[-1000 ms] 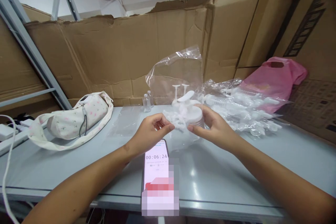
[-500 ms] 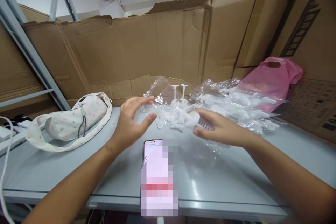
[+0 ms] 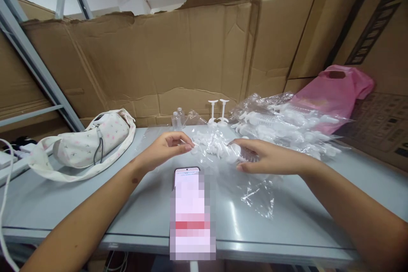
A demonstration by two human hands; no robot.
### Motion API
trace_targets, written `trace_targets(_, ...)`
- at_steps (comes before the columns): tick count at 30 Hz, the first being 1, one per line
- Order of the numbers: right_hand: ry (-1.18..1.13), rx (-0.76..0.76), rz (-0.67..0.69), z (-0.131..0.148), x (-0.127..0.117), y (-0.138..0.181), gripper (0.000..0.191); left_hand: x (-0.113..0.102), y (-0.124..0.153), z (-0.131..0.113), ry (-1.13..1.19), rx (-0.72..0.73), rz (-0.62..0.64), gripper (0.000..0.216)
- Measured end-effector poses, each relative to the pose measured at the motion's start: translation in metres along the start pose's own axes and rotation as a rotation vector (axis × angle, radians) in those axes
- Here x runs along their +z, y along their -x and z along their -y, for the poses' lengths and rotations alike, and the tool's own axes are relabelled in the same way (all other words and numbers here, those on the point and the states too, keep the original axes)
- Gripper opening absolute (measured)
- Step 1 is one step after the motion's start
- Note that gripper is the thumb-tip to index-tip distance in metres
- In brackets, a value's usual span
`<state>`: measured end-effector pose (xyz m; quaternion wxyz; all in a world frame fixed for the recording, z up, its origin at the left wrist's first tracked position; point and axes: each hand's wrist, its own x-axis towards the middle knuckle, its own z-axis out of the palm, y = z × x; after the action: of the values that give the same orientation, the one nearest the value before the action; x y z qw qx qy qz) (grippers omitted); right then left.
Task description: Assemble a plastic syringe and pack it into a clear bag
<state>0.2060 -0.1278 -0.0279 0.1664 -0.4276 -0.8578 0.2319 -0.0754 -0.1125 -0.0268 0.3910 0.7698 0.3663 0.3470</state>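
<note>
My left hand (image 3: pixel 174 146) is closed in a pinch at the left edge of a clear plastic bag (image 3: pixel 204 136), thumb and forefinger together. The crinkled film spreads over a heap of small white plastic parts (image 3: pixel 215 148), blurring their outlines. My right hand (image 3: pixel 264 155) curls round a clear ribbed bottle (image 3: pixel 248 155) with a white top that points left toward the heap. Part of the bottle is hidden by the fingers and film. Behind the heap stand two white T-shaped plastic pieces (image 3: pixel 217 112) on round bases. Small clear bottles (image 3: pixel 176 120) stand to their left.
Bagged white parts (image 3: pixel 287 127) are piled at the right, before a pink plastic bag (image 3: pixel 330 93). A phone (image 3: pixel 191 208) with a cable lies at the front edge. A white floral bag (image 3: pixel 86 140) sits left. Cardboard (image 3: pixel 159 59) walls the back.
My left hand has come down and right, closing from open fingers to a pinch on the film. The raised film now lies lower over the parts. My right hand keeps its hold.
</note>
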Motion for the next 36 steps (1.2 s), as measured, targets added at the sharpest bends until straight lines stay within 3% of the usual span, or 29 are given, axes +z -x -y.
trace_targets(6, 0.004, 0.007, 0.046, -0.002, -0.007, 0.002, 0.023, -0.004, -0.007, 0.007, -0.258, 0.058, -0.189, 0.018)
trace_targets(10, -0.032, -0.014, 0.112, -0.007, -0.008, 0.002, 0.021, -0.01, -0.011, 0.017, -0.113, -0.02, -0.315, 0.026)
trace_targets(12, -0.048, -0.032, 0.135, -0.008, -0.007, 0.002, 0.022, -0.013, -0.01, 0.018, 0.058, -0.095, -0.23, 0.037)
trace_targets(14, -0.05, -0.042, 0.156, -0.007, -0.006, 0.002, 0.022, -0.014, -0.009, 0.017, 0.2, -0.195, -0.029, 0.04)
trace_targets(17, -0.032, -0.051, 0.164, -0.006, -0.006, 0.002, 0.023, -0.015, -0.008, 0.016, 0.236, -0.275, 0.13, 0.025)
trace_targets(25, -0.05, -0.056, 0.149, -0.004, -0.008, 0.003, 0.021, -0.014, -0.015, 0.024, -0.089, -0.215, -0.122, 0.029)
trace_targets(31, -0.055, -0.02, 0.085, -0.007, -0.009, 0.004, 0.02, -0.017, -0.02, 0.036, -0.244, -0.168, -0.237, 0.027)
trace_targets(34, -0.059, -0.021, 0.034, -0.012, -0.01, 0.005, 0.024, -0.024, -0.023, 0.047, -0.461, -0.08, -0.363, 0.022)
trace_targets(36, -0.057, -0.019, 0.009, -0.016, -0.012, 0.005, 0.027, -0.027, -0.025, 0.052, -0.59, -0.043, -0.364, 0.019)
